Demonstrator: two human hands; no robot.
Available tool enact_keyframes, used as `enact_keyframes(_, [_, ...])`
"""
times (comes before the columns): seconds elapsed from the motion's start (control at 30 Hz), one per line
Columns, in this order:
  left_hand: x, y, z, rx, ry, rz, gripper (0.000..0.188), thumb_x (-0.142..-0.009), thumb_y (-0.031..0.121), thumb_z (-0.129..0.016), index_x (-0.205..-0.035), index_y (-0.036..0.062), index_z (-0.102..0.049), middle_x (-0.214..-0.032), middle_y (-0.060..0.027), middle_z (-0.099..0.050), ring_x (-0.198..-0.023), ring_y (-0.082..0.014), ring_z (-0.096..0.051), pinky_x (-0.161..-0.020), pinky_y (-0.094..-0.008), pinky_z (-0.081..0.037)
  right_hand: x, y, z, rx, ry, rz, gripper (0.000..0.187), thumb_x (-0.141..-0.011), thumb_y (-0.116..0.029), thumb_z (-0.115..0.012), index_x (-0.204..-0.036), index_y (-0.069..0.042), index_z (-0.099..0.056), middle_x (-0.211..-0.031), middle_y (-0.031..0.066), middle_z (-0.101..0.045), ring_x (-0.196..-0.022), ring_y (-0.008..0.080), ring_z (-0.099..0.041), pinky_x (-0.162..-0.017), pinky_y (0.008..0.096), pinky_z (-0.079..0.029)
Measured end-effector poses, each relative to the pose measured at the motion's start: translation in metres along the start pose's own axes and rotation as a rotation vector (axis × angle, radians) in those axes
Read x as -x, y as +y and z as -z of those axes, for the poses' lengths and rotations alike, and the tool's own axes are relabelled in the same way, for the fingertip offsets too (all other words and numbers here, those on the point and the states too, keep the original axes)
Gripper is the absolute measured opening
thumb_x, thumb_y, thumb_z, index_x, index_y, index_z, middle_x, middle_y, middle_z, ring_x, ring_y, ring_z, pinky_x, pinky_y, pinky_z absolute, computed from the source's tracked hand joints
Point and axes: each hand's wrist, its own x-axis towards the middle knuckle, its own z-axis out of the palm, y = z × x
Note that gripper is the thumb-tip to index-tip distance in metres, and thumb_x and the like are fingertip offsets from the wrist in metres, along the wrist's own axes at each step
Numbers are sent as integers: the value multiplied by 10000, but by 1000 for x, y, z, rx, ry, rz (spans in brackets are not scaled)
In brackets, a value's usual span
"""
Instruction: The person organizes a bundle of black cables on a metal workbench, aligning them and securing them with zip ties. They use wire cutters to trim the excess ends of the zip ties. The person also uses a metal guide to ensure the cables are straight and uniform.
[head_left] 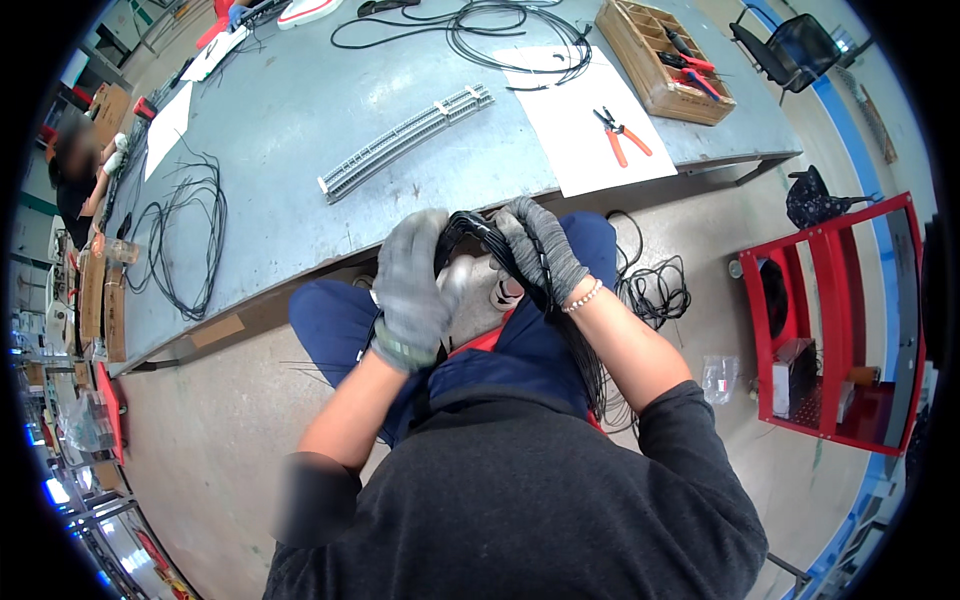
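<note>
A thick bundle of black cables [468, 224] arches over my lap, close to the table's front edge. My right hand [538, 248], in a grey knit glove, is closed around it, and loose strands run down past my right thigh. At the bundle's other side is my left hand [408, 280], also gloved in grey and smeared by motion. Its fingertips are by the cables, but whether they grip them I cannot make out. Beyond my hands, a long row of grey terminal blocks [405, 142] lies slantwise on the table.
On the grey table [280, 110] are orange-handled pliers [622, 136] on white paper [590, 172], a wooden tool box [640, 75], and coiled black cables [190, 240]. More cable [655, 290] lies on the floor. A red cart [835, 330] stands right. Another person [78, 185] works at far left.
</note>
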Motion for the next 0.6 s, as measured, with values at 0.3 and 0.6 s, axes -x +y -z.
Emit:
enact_keyframes(0.3, [18,4,-75,1526,-127,866,297,-970,319,-558,-1111,59,-580,-1004,-41,-626,-853,-122,-595,-731,-253,-508,-6,23,-9,238,144,376,196,-959,-205,-524,-930,-12,-541,-701,95,-615,-608,148,-612,-536,279,-513])
enact_keyframes(0.6, [-16,13,-83,1409,131,1194,318,-965,346,-541,-837,56,-551,-719,-50,-572,-659,-205,-581,-721,-391,-553,87,-40,70,-158,-215,290,579,-892,-507,-611,-1221,-36,-537,-819,55,-657,-688,151,-632,-610,297,-510])
